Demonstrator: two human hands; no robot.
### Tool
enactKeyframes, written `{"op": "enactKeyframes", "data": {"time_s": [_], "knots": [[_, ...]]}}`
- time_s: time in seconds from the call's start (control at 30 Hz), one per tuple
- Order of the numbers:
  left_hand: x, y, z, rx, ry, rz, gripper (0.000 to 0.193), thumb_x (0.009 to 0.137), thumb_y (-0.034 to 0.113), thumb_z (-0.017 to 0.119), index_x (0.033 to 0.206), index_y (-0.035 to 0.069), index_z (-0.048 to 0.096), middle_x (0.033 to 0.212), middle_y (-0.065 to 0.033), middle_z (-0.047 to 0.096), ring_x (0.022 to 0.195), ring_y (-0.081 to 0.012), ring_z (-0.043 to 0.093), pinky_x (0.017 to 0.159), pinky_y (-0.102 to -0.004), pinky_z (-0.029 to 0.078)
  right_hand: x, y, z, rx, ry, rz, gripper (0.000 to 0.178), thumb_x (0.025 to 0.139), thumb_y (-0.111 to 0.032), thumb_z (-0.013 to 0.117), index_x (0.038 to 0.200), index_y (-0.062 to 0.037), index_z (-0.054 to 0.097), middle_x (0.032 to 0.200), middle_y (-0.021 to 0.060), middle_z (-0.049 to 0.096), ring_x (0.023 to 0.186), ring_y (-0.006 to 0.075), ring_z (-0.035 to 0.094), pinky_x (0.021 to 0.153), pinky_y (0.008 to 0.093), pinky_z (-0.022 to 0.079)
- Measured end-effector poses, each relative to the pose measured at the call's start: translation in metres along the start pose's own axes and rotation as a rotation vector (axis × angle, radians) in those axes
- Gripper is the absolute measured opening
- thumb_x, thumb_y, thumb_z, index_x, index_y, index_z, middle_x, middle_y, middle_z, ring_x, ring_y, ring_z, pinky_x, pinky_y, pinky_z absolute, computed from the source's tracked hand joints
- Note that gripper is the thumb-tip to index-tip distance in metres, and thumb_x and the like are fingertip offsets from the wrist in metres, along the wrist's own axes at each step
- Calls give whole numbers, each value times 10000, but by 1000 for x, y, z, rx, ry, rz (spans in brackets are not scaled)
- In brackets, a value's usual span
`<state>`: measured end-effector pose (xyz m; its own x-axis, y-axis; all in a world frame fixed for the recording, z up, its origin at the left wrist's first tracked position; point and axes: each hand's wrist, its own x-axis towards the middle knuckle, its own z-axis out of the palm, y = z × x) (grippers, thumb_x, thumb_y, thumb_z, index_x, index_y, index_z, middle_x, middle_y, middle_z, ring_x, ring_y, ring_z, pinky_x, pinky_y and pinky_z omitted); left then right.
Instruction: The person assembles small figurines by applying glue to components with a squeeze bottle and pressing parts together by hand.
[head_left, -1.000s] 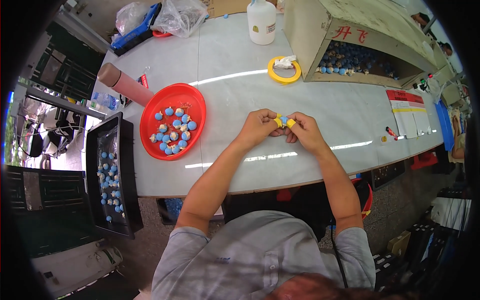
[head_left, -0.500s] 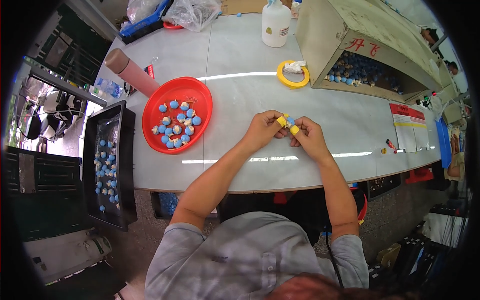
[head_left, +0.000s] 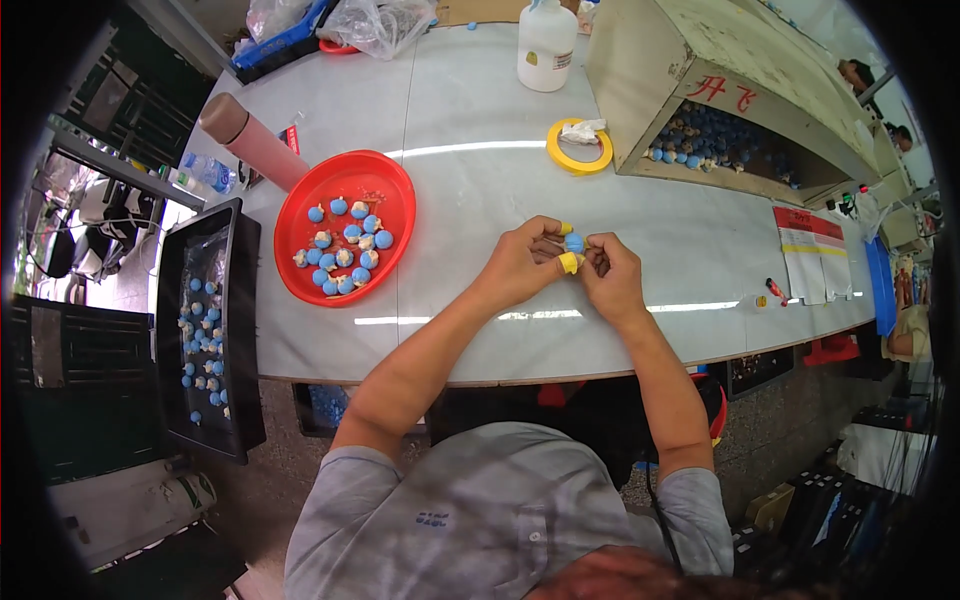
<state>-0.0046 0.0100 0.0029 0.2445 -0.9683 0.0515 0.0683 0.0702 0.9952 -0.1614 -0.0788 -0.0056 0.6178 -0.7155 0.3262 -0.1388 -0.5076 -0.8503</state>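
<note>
A small blue ball-shaped piece [head_left: 574, 243] is pinched between the thumb and index finger of my left hand [head_left: 515, 268], both wrapped in yellow tape. My right hand [head_left: 614, 277] is at the ball's right side, its thumb and fingertips pressed together. Whatever that pinch holds is too small to make out. To the left, a red round tray [head_left: 402, 190] carries several similar blue balls [head_left: 352, 233] with cream-coloured parts.
Further left is a black bin [head_left: 243, 330] with more blue balls, and a pink flask [head_left: 262, 145] stands behind the tray. Yellow tape [head_left: 562, 160], a white bottle [head_left: 546, 50] and a beige box shelf [head_left: 640, 110] full of pieces are at the back. Papers [head_left: 812, 262] lie right.
My left index finger and thumb have parted around the blue ball, which shows more fully now. My right fingers have drawn together at its right side. The whole view has shifted slightly.
</note>
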Motion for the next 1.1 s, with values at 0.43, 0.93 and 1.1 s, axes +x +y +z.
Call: {"op": "enactKeyframes", "data": {"time_s": [0.43, 0.93, 1.1], "knots": [[6, -1, -8, -231, -58, -146, 301, 858, 22, 616, 1140, -54, 546, 1065, -102, 637, 953, -170, 646, 822, -291, 557, -1, -1, 0, -57, 47, -141, 277, 728, 82, 658, 977, -4, 573, 696, 60, 590, 564, 131, 568, 520, 245, 454], [6, 14, -15, -306, -217, -304, 318, 937, 101, 474, 1216, -41, 530, 1118, -109, 609, 989, -186, 643, 857, -327, 564, -1, -7, -2, -30, 37, -264, 302, 717, 55, 692, 985, -22, 574, 659, 38, 580, 525, 130, 565, 490, 241, 459], [7, 12, -15, -294, -217, -297, 321, 934, 100, 491, 1217, -44, 537, 1119, -101, 613, 988, -177, 642, 852, -313, 565, -1, -8, -2, -19, 24, -232, 297, 723, 45, 702, 984, -21, 576, 654, 39, 579, 524, 125, 561, 489, 238, 454]]}}
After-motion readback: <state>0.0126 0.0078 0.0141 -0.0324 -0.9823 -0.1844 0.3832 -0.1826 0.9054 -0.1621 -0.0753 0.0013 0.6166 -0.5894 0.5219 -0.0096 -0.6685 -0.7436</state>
